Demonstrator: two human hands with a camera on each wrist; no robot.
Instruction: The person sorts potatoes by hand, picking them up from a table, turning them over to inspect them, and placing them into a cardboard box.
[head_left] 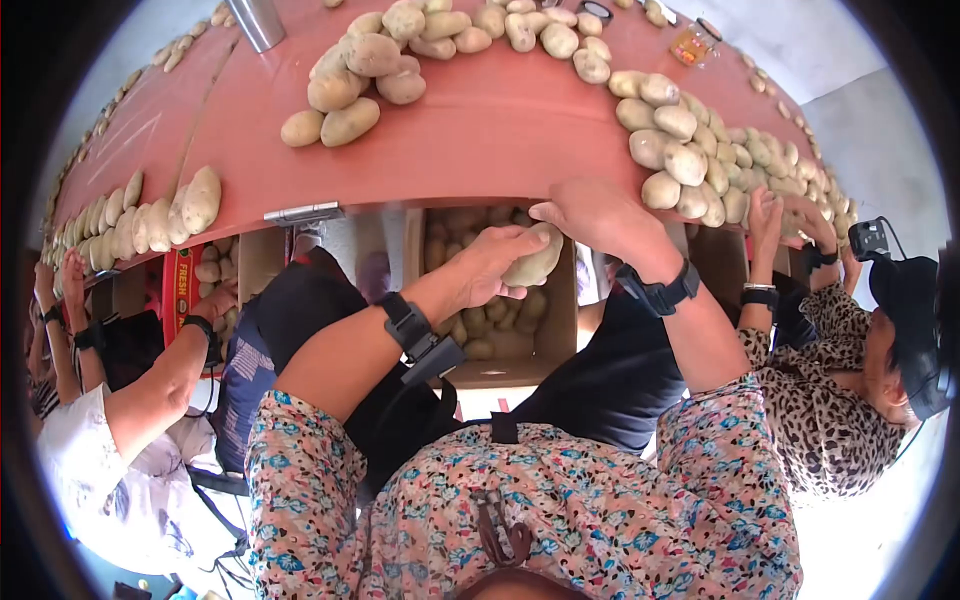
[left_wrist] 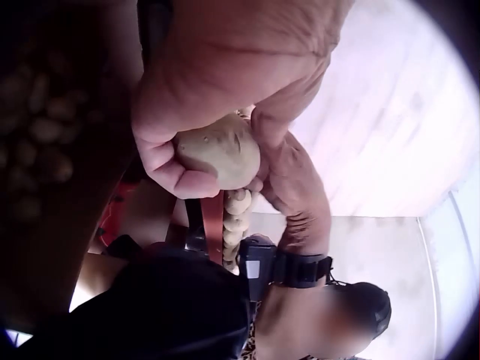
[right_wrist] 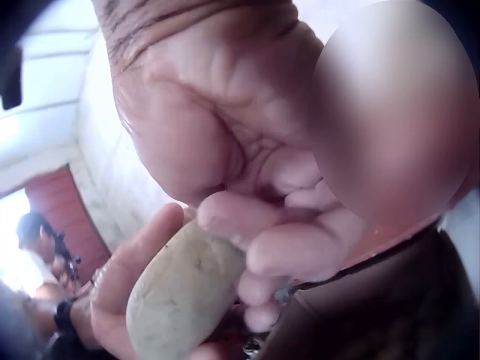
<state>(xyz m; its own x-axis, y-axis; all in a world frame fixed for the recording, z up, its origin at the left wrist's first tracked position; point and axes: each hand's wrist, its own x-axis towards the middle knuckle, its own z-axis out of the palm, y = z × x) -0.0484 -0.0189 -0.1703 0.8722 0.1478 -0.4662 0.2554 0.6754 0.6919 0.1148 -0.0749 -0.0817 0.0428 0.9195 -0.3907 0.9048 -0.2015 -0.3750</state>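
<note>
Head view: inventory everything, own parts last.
table: one, red, ahead
loose potatoes: many, tan, on table
open box: one, brown, below table edge
boxed potatoes: many, tan, inside
held potato: one, pale tan, over box
FRESH box: one, red, left
metal cylinder: one, silver, far left
jar: one, orange contents, far right
other people: at least two, flanking
shirt: one, floral, bottom
wristbands: two, black, wearer's wrists
left hand: one, gripping potato
right hand: one, at potato's right

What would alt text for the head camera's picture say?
A left hand holds a potato over an open box, the right hand close by. Beyond, more potatoes lie on a red table; other people flank the wearer.
</note>
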